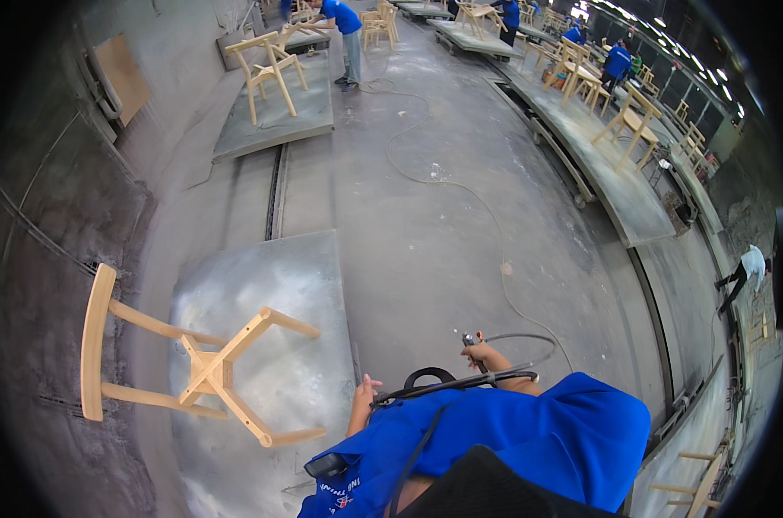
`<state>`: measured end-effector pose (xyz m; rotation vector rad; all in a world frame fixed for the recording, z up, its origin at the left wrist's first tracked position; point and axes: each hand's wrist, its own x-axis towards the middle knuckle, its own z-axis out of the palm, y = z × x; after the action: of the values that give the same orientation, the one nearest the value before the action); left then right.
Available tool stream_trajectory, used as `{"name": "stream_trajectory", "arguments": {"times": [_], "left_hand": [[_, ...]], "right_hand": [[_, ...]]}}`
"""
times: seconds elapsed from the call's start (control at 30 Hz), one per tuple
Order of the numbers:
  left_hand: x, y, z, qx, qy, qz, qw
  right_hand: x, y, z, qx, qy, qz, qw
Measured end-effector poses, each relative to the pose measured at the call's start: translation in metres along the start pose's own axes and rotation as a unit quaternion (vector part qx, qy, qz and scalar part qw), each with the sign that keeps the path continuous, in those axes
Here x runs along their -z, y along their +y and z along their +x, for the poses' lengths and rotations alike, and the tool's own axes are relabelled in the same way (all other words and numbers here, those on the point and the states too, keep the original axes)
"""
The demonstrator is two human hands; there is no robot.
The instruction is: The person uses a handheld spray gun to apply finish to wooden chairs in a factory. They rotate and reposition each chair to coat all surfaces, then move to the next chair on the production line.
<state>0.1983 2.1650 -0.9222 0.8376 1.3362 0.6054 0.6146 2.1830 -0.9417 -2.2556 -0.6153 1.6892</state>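
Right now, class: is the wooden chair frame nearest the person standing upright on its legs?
No. The wooden chair frame lies tipped on the grey platform, its legs pointing sideways.

My right hand [485,354] grips a spray gun [472,342], its hose [460,386] looping toward my left hand [365,393], which seems to touch it. A wooden chair frame [193,367] lies tipped on the metal platform [279,285].

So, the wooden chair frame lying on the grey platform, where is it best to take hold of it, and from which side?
Probably by the curved backrest rail of the chair frame, coming from the left. It overhangs the platform, so fingers can wrap around it. The left hand is nearest; the right hand holds a spray gun.
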Motion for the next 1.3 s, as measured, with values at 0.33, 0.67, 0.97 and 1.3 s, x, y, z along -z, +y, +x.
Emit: {"name": "stream_trajectory", "arguments": {"times": [0.33, 0.67, 0.97, 1.3], "left_hand": [[-0.105, 0.023, -0.036, -0.091, -0.122, 0.152, 0.977], [-0.201, 0.007, -0.093, 0.031, -0.140, -0.020, 0.989], [-0.222, -0.059, -0.159, 0.011, -0.078, -0.110, 0.991], [-0.244, -0.063, -0.192, -0.110, -0.092, -0.019, 0.989]], "right_hand": [[0.050, 0.047, -0.081, 0.084, -0.039, 0.167, 0.982], [0.041, 0.081, -0.180, 0.281, -0.275, 0.070, 0.917], [0.048, 0.144, -0.222, 0.260, -0.325, -0.011, 0.909], [0.044, 0.181, -0.206, 0.273, -0.227, 0.069, 0.932]]}}
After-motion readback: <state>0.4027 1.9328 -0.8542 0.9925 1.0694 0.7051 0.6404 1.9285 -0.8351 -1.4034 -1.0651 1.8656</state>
